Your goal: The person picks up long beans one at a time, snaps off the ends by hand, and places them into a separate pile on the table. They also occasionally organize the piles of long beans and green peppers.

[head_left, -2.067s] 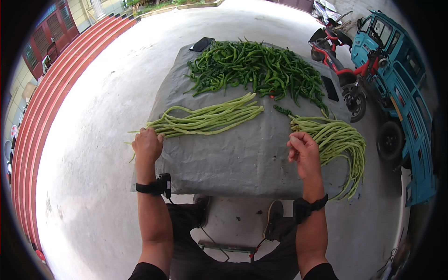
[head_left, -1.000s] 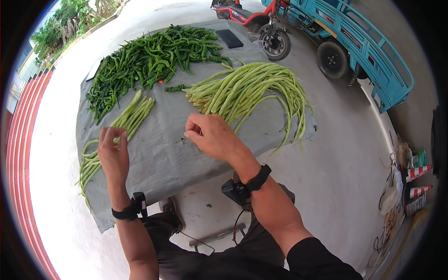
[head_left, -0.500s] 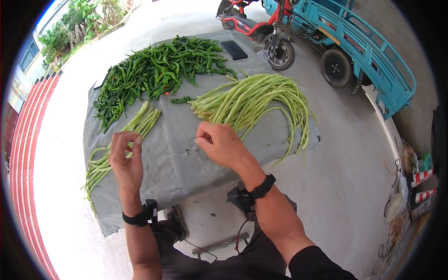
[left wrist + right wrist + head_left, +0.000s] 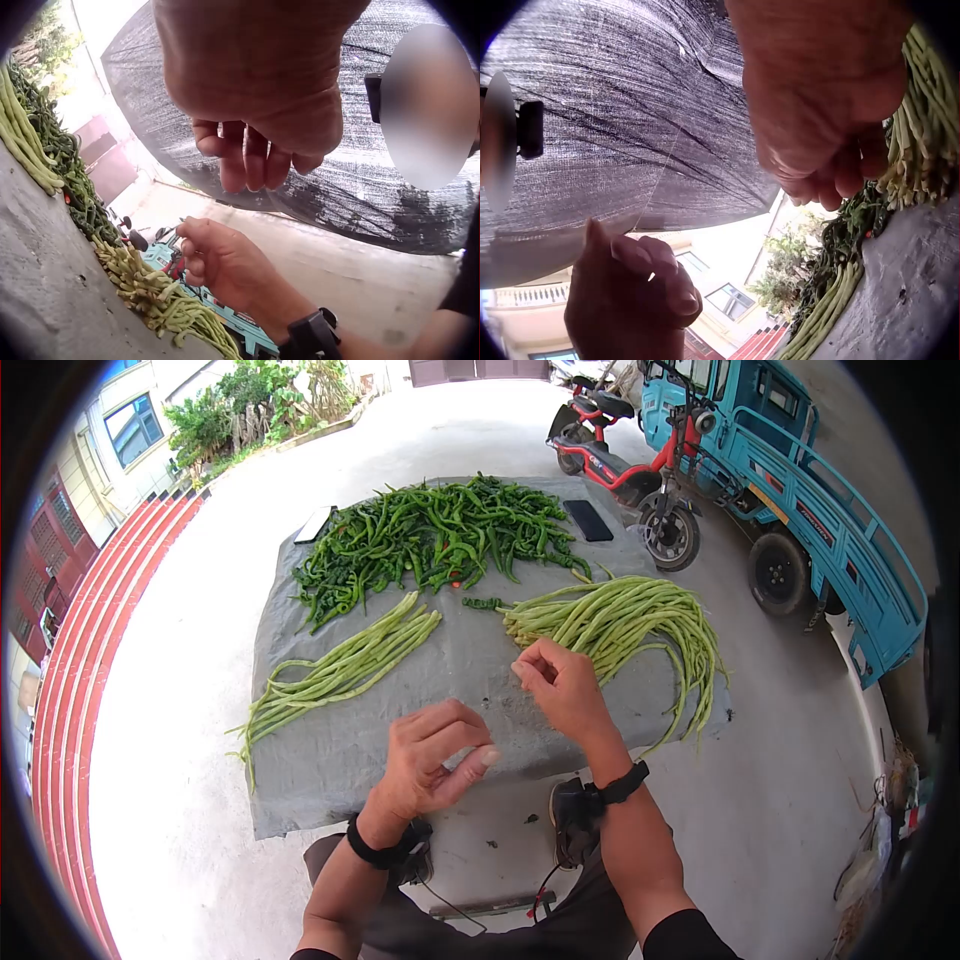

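Observation:
My left hand (image 4: pixel 432 760) is raised over the near edge of the grey sheet (image 4: pixel 470 730), its fingers loosely bent, the thumb apart from them and nothing visible in its grip. Higher and to the right, my right hand (image 4: pixel 562 685) hovers just below the root ends of a large bundle of long green beans (image 4: pixel 620 615), with its fingers curled and thumb against the index finger. No held object can be made out there. A smaller bean bunch (image 4: pixel 345 660) lies slantwise at the left. The right wrist view shows my left hand (image 4: pixel 634 300) with bent fingers.
A pile of green peppers (image 4: pixel 440 540) covers the sheet's far part, between a white-topped flat object (image 4: pixel 314 525) and a dark phone (image 4: pixel 588 520). Beyond stand a red scooter (image 4: pixel 625 475) and a blue cargo tricycle (image 4: pixel 830 530). Red steps (image 4: pixel 110 610) are at the left.
My left hand has moved right, away from the smaller bean bunch and closer to my right hand. The head view has turned left and up. The bean bundles keep their places on the sheet.

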Available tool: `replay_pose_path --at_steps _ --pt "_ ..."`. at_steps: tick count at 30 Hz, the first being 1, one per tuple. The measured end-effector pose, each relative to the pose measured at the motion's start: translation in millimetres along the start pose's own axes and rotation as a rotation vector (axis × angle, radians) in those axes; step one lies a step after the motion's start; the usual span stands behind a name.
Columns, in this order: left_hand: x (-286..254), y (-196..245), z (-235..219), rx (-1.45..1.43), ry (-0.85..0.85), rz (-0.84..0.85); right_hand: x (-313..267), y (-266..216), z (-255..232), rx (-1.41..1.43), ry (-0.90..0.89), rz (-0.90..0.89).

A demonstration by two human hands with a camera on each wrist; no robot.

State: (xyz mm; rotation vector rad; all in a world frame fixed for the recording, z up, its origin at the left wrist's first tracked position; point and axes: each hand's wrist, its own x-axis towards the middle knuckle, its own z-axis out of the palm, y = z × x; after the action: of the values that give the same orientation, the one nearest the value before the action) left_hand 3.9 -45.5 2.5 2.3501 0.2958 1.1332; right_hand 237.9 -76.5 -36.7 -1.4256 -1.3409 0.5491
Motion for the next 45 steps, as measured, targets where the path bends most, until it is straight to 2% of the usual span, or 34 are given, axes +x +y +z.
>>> replay_pose_path --at_steps 4,6,8,10,11,14,16,17,19,23,25,26,29,31,33,35,36,38,40,42,45 --pt "-34 27 29 0.004 -0.324 -0.049 -8 11 5 0.072 0.018 -0.025" --pt "-70 29 50 0.012 -0.562 -0.074 -13 0 3 0.041 -0.014 -0.019" --pt "-117 27 71 0.091 -0.889 -0.225 -20 -14 1 0.015 -0.070 -0.028" --pt "-166 20 99 0.135 -1.027 -0.222 -37 -28 -3 -0.016 -0.139 -0.046" --pt "-172 19 107 0.156 -1.096 -0.215 -46 -32 -4 -0.014 -0.182 -0.050" --pt "-153 51 108 -0.031 -1.044 -0.255 -76 -38 -7 0.019 -0.287 -0.019" --pt "-155 39 127 -0.114 -1.068 -0.269 -84 -35 -7 0.082 -0.321 0.045" --pt "-159 31 135 -0.156 -1.081 -0.278 -84 -34 -7 0.173 -0.277 0.081" --pt "-153 25 131 -0.131 -0.989 -0.342 -80 -34 -10 0.360 -0.192 0.152" --pt "-171 12 120 -0.153 -0.777 -0.405 -64 -41 -8 0.572 -0.008 0.127" --pt "-196 -6 127 -0.091 -0.998 -0.282 -54 -36 1 0.590 0.014 0.128" --pt "-213 -13 136 -0.075 -1.105 -0.225 -54 -32 7 0.572 -0.007 0.127" --pt "-236 -18 155 -0.219 -1.127 -0.333 -63 -19 27 0.523 -0.067 0.160" --pt "-226 -14 154 -0.303 -1.023 -0.477 -71 -17 31 0.469 -0.109 0.201" --pt "-214 2 154 -0.323 -0.968 -0.567 -78 -18 36 0.435 -0.138 0.095" --pt "-193 0 155 -0.239 -0.938 -0.597 -73 -19 29 0.235 -0.227 0.005" --pt "-195 -4 161 -0.159 -0.942 -0.536 -69 -16 29 0.147 -0.274 -0.034" --pt "-243 -29 189 -0.209 -0.833 -0.334 -56 -11 30 0.135 -0.259 -0.014" --pt "-237 -38 182 -0.274 -0.852 -0.319 -44 -12 26 0.138 -0.234 -0.018" --pt "-185 -42 140 -0.344 -1.011 -0.511 -34 -8 31 0.175 -0.205 -0.044" --pt "-174 -61 121 -0.463 -0.873 -0.617 -34 -13 32 0.174 -0.222 -0.092"
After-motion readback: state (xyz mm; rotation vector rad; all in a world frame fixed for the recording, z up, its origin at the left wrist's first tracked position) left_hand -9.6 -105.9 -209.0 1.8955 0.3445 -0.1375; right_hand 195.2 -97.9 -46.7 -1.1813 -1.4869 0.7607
